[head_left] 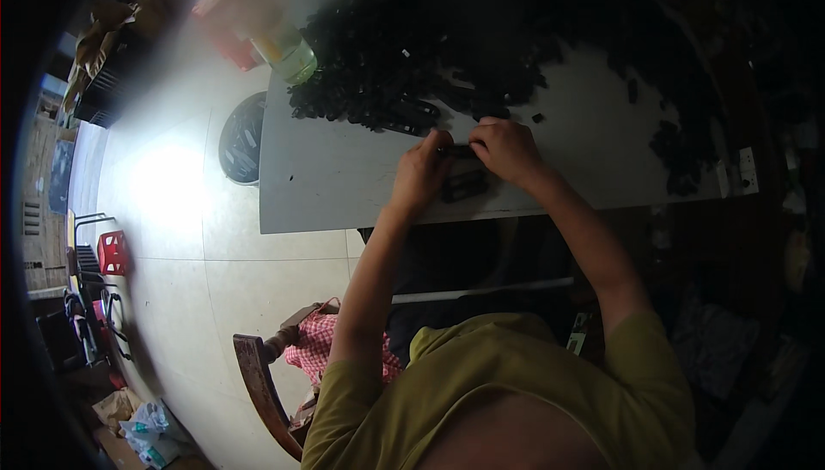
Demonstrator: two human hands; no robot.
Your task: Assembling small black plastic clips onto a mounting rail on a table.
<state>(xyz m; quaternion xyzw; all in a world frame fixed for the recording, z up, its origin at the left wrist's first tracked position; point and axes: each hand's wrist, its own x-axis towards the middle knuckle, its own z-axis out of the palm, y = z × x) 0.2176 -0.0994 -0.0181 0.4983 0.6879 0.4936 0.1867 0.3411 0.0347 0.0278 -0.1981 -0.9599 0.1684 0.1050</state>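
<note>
Between my two hands, over the near part of the table, is a small dark elongated part (460,151); its exact kind is too dim to make out. My left hand (421,171) grips its left end with the fingers closed. At the other end, my right hand (505,149) pinches it between thumb and fingers. Just below my hands a black oblong piece (464,186) lies on the tabletop. Beyond them spreads a large heap of black plastic parts (369,83), some long with slots.
The pale table (326,178) has a corner at the near left. A clear container with yellowish liquid (295,59) stands at its left edge. A round bin (243,139) is on the floor beside it. More black parts (679,156) lie at right. A wooden chair (258,384) is below.
</note>
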